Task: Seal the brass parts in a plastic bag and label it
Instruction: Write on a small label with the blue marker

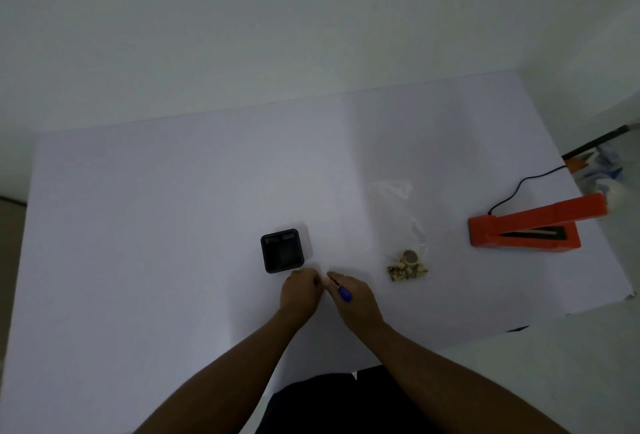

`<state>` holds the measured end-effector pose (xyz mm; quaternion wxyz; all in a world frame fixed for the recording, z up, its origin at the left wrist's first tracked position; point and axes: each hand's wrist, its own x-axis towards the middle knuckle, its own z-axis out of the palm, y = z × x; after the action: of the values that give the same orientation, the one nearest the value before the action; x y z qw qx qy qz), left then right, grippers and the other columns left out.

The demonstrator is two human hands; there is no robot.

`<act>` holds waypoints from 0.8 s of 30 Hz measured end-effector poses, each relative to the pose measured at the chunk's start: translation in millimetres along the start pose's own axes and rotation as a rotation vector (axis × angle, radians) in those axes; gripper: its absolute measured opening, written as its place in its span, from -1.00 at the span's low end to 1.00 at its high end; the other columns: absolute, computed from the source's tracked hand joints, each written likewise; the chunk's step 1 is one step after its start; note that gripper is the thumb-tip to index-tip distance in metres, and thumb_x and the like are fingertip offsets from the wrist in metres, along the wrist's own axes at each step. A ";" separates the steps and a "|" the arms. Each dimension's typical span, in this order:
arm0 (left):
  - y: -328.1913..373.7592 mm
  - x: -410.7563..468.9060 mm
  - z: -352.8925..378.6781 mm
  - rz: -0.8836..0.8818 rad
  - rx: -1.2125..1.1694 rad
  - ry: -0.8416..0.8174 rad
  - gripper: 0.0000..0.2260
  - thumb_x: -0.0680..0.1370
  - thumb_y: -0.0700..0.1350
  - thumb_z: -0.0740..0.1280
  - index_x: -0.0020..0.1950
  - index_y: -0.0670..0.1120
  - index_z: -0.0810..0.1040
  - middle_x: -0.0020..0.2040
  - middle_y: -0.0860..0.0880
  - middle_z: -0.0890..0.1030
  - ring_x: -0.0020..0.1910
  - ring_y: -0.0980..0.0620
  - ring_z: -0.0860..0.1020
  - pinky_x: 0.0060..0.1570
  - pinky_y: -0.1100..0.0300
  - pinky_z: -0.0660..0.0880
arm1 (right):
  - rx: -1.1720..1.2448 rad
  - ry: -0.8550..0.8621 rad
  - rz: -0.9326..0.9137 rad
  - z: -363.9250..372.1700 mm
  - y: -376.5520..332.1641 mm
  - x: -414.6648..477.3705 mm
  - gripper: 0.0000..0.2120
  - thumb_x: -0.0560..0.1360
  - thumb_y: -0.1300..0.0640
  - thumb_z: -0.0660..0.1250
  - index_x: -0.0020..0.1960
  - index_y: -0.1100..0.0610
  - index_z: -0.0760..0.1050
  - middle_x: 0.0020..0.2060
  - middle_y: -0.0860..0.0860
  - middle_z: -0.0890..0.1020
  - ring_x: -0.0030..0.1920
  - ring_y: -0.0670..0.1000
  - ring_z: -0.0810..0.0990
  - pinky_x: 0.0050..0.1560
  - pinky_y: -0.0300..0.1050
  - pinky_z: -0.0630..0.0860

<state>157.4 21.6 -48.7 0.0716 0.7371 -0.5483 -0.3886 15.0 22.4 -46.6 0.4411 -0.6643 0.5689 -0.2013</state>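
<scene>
Several brass parts lie bunched inside a clear plastic bag on the white table, right of my hands. My right hand grips a blue pen, its tip pointing toward my left hand. Fingers curled, my left hand sits just below the black box; whatever it may pinch is too small to tell, perhaps a white label that blends with the table. The two hands almost touch.
A small black square box stands just above my left hand. An orange heat sealer with a black cord sits at the table's right side. Clutter lies past the right edge.
</scene>
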 end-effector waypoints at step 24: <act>3.8 21.3 4.1 -0.145 0.039 -0.177 -0.89 0.53 -0.21 0.28 -0.02 -0.23 0.55 -0.05 -0.19 0.62 -0.07 -0.11 0.59 -0.13 0.10 0.50 | -0.042 -0.039 -0.038 14.4 26.9 6.7 -0.70 0.53 0.08 0.24 -0.28 0.23 0.53 -0.36 0.11 0.60 -0.33 0.05 0.56 -0.27 0.01 0.53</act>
<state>153.8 3.0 -60.0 -0.0198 0.7390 -0.5051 -0.4453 12.3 22.3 -77.7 0.4341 -0.6878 0.5517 -0.1845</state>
